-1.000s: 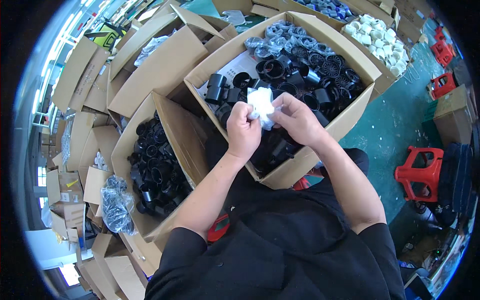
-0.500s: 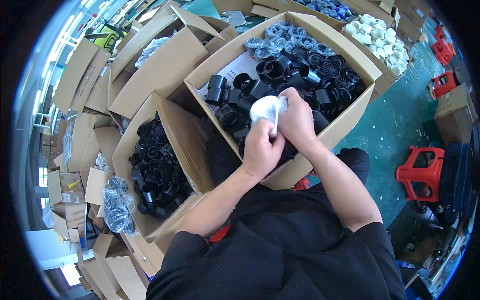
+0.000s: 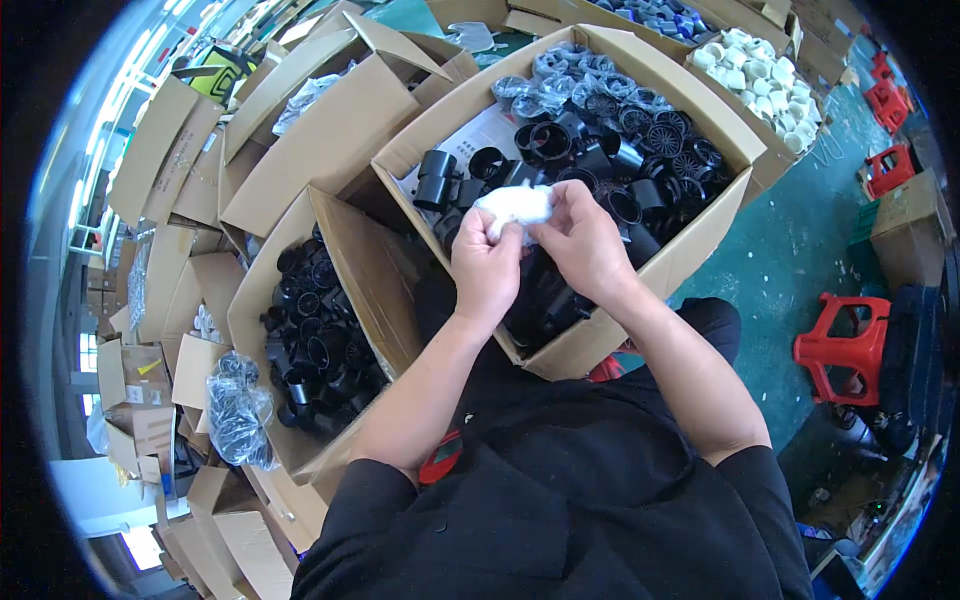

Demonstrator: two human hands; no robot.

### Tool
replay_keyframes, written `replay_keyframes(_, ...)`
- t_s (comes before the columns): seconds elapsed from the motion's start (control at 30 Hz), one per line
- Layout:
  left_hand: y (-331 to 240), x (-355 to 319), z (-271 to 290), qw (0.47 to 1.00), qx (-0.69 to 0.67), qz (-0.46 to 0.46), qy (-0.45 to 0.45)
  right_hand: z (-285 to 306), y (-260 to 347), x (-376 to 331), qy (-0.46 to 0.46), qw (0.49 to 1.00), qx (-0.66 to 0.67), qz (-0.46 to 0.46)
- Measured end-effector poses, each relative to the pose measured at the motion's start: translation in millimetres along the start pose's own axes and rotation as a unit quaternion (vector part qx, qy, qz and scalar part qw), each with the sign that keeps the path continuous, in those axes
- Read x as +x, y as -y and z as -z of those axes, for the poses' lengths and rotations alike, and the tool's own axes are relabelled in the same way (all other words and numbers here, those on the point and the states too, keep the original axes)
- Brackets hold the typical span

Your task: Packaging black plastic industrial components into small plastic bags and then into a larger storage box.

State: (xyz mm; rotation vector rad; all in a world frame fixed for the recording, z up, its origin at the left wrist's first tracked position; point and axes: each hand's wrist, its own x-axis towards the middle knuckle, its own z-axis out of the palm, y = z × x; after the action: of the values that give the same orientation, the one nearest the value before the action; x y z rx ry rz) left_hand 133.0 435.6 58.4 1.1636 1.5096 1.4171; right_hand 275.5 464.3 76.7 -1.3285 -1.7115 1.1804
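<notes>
Both my hands meet over an open cardboard box (image 3: 700, 235) filled with black round plastic parts (image 3: 620, 150). My left hand (image 3: 485, 270) and my right hand (image 3: 585, 240) together grip a small white crumpled piece (image 3: 515, 203), which looks like a bag or cloth. The piece is pinched between the fingers of both hands, just above the black parts. What is inside it is hidden.
A second open box (image 3: 345, 260) of black parts stands at my left. A clear bag of black parts (image 3: 238, 410) lies beside it. Boxes of white parts (image 3: 765, 80) and blue parts (image 3: 660, 15) stand behind. Red plastic stools (image 3: 845, 345) stand on the green floor at right.
My hands have shifted slightly while working the white piece; it stays held between both hands over the same box.
</notes>
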Motion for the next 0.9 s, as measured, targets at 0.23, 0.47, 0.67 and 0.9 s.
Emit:
replay_keyframes(0.23,4.6,-18.9,5.0,0.978,0.123,-0.127,0.11,-4.3,-4.7,7.5,-0.052,0.98,-0.191,0.007)
replay_keyframes(0.47,14.1,-12.4,4.9,0.992,0.104,-0.034,0.062,-8.3,-10.6,-7.1,-0.024,0.976,-0.182,0.113)
replay_keyframes(0.67,10.1,-1.8,22.1,0.99,0.097,-0.084,0.052,-10.8,-2.5,-21.2,0.064,0.978,-0.052,0.192)
replay_keyframes(0.9,-11.5,11.4,69.9,0.904,0.171,-0.379,-0.102,-4.9,-9.6,-26.8,-0.01,0.965,-0.022,0.263)
